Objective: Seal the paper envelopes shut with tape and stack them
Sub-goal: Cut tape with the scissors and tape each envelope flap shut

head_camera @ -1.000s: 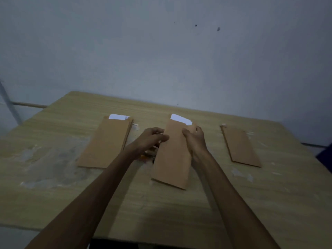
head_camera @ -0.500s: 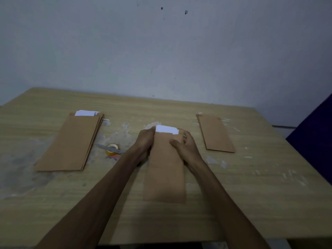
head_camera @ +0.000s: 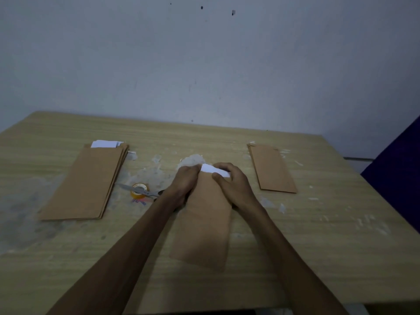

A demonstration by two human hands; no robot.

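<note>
Scuffed wooden table (head_camera: 318, 246) (white smears), blue-grey wall (head_camera: 204, 64) behind

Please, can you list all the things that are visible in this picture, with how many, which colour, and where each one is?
envelope in work: one, brown, centre of the table, held at its top end by both hands
white paper: one, white, sticks out of that envelope's top, between the hands
left pile of envelopes: several, brown, left side, white sheets showing at the far end
right pile of envelopes: count unclear, brown, right side
tape roll: one, yellowish, between left pile and centre
scissors: one pair, metal, lying across the tape roll
table: one, light wood, with pale smears
wall: grey-white, behind
left hand: one, grips envelope's top left
right hand: one, grips top right, thumb on the envelope
</note>
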